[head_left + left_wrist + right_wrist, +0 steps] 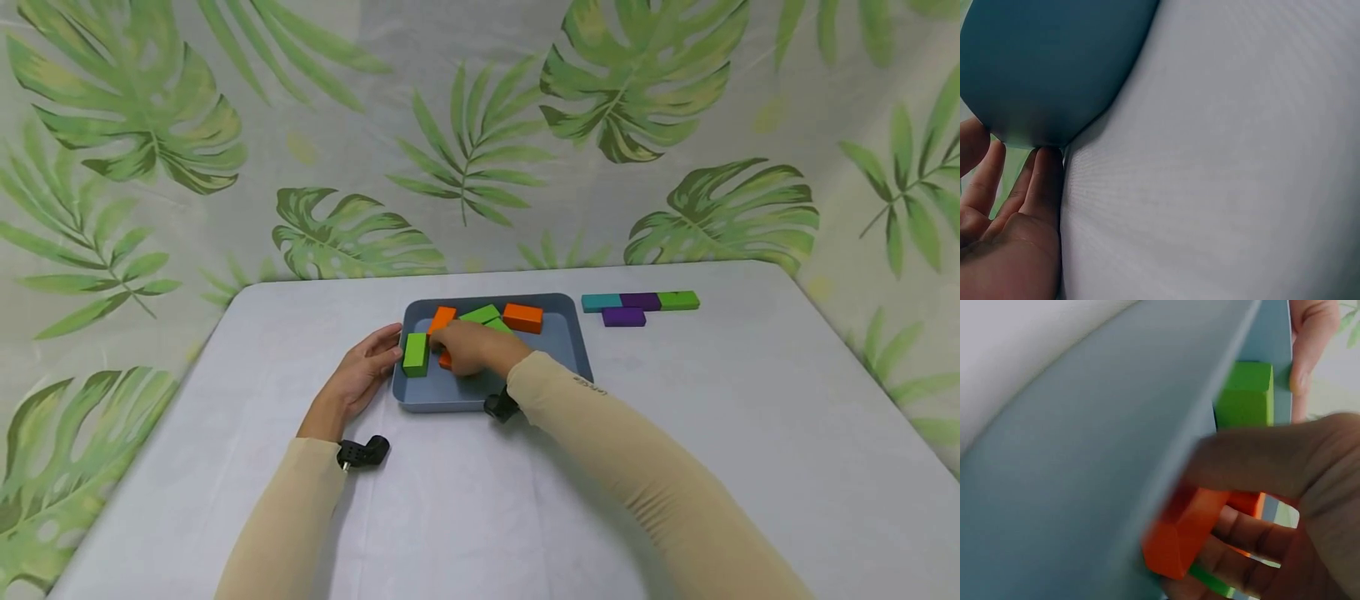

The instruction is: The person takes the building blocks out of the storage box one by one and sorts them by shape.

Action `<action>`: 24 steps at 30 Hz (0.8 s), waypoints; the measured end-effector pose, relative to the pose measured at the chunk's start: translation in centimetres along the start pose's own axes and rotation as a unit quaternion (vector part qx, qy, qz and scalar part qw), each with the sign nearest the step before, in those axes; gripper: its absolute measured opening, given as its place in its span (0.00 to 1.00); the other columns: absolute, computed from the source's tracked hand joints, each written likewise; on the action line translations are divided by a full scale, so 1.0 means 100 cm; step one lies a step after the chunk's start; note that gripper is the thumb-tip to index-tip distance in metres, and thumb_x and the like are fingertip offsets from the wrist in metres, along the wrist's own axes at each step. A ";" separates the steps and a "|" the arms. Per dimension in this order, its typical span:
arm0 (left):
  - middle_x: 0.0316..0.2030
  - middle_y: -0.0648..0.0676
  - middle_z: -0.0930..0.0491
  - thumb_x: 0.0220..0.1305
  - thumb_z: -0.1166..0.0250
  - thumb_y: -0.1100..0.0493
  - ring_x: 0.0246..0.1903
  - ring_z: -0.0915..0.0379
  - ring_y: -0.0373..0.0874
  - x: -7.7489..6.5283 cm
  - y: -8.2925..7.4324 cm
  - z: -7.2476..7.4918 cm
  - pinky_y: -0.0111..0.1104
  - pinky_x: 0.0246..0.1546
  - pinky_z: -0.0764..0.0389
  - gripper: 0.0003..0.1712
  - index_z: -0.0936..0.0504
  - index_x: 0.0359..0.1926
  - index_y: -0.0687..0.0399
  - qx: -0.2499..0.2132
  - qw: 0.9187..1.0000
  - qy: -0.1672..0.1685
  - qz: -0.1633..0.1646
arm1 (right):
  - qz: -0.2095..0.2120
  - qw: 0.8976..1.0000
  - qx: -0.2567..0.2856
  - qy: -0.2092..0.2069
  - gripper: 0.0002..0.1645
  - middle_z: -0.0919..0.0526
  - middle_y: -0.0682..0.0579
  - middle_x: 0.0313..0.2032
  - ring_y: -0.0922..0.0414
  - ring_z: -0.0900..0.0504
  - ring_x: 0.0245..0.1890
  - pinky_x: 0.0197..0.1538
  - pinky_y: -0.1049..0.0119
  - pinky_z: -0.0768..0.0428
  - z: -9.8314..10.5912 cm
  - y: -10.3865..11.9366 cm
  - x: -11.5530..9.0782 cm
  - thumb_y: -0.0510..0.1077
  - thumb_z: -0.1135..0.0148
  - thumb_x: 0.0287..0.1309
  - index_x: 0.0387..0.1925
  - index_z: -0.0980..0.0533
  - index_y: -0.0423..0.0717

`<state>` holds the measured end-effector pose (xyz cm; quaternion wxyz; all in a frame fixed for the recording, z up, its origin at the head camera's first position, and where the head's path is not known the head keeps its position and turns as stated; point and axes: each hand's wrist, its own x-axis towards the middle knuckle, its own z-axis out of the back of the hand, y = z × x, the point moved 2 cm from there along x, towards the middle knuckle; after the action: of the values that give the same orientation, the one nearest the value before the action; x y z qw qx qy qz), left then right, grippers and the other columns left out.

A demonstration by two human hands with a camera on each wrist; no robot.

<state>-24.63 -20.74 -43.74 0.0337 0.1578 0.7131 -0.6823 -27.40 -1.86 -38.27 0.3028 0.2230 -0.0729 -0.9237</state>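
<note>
A grey-blue tray (566, 346) lies on the white table with green and orange blocks in it. My left hand (363, 371) is at the tray's left side, its fingers straight and fingertips touching the outer wall (1054, 75). Inside the tray, my right hand (472, 346) grips an orange block (1188, 534) between thumb and fingers, and hides part of it. A green block (416, 356) is between the two hands. Behind the right hand are another orange block (442, 317) and green blocks (482, 314), partly covered. One more orange block (522, 317) sits at the tray's back.
Right of the tray, a teal block (601, 303), a purple block (640, 302) and a green block (678, 300) form a row. A second purple block (623, 317) lies against its front. A leaf-patterned cloth (465, 117) hangs behind the table.
</note>
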 end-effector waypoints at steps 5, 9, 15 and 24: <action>0.78 0.56 0.49 0.73 0.45 0.64 0.78 0.53 0.49 0.000 0.000 0.000 0.42 0.80 0.51 0.36 0.45 0.77 0.51 -0.002 1.000 -0.002 0.001 | -0.011 1.000 -0.023 0.006 0.29 0.22 0.49 0.56 0.53 0.26 0.48 0.57 0.62 0.23 0.002 0.001 -0.004 0.36 0.40 0.62 0.65 0.29 0.49; 0.78 0.56 0.49 0.73 0.45 0.64 0.78 0.54 0.49 0.001 0.001 0.001 0.42 0.80 0.51 0.35 0.45 0.77 0.52 -0.004 1.000 -0.003 0.001 | -0.007 1.000 -0.025 0.007 0.27 0.20 0.49 0.56 0.54 0.25 0.48 0.61 0.61 0.22 0.003 0.002 -0.005 0.35 0.41 0.63 0.64 0.27 0.47; 0.79 0.55 0.49 0.73 0.46 0.64 0.78 0.53 0.48 0.001 0.000 0.001 0.42 0.79 0.50 0.35 0.45 0.77 0.51 -0.002 1.000 -0.002 0.001 | 0.001 1.000 -0.012 0.006 0.29 0.24 0.50 0.64 0.54 0.26 0.54 0.69 0.59 0.27 0.002 -0.003 -0.005 0.34 0.43 0.65 0.67 0.29 0.48; 0.79 0.56 0.50 0.73 0.46 0.65 0.78 0.54 0.48 0.000 0.000 0.002 0.42 0.80 0.51 0.36 0.46 0.77 0.52 -0.008 1.000 0.001 -0.001 | 0.061 0.998 0.006 -0.031 0.33 0.26 0.51 0.66 0.53 0.29 0.64 0.74 0.57 0.33 0.017 -0.004 -0.031 0.31 0.41 0.61 0.68 0.29 0.49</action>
<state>-24.70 -20.91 -43.74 0.0335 0.1579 0.7188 -0.6762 -26.12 0.34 -35.73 0.3552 0.1910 -0.1009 -0.9095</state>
